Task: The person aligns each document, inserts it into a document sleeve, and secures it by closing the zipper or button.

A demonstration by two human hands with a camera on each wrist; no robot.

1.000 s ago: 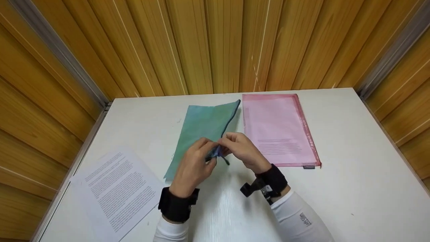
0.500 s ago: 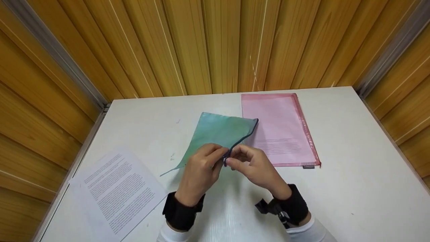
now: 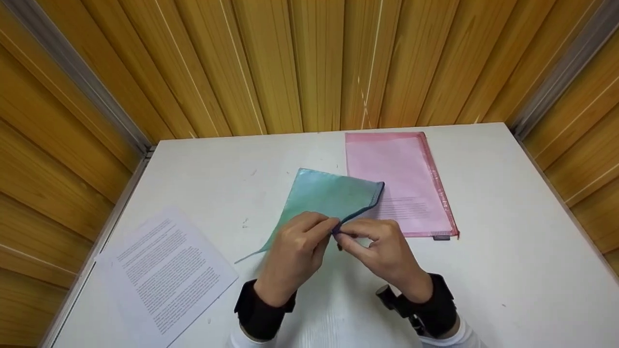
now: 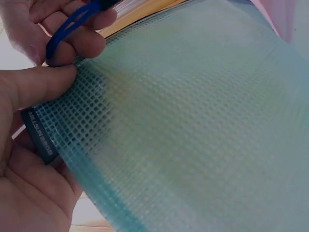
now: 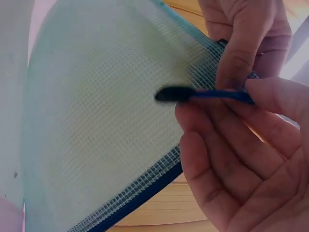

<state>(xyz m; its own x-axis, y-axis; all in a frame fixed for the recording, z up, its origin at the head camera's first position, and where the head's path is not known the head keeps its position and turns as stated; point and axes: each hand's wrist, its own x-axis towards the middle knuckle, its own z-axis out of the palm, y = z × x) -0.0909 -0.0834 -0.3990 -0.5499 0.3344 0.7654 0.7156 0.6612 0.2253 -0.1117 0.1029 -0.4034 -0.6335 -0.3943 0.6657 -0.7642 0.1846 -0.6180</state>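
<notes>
A green mesh zipper pouch (image 3: 326, 195) is lifted and tilted above the table, its dark blue zipper edge (image 5: 140, 204) curving to the right in the head view. My left hand (image 3: 295, 251) pinches one corner of it between thumb and fingers, beside a dark label tab (image 4: 39, 135) in the left wrist view. Close against it, my right hand (image 3: 387, 251) pinches the blue cord of the zipper pull (image 5: 222, 95), whose dark end sticks out past the fingers. In the head view the fingers hide the zipper slider.
A pink mesh zipper pouch (image 3: 387, 174) with a printed sheet inside lies at the back right, partly behind the green pouch. Printed paper sheets (image 3: 169, 270) lie at the left on the white table (image 3: 498, 208). Wood-patterned panels (image 3: 319, 67) enclose the back and sides.
Both hands have moved right and nearer to me, bringing the green pouch along. It has turned, so its zipper edge now slants over the pink pouch. The right fingers have shifted their grip.
</notes>
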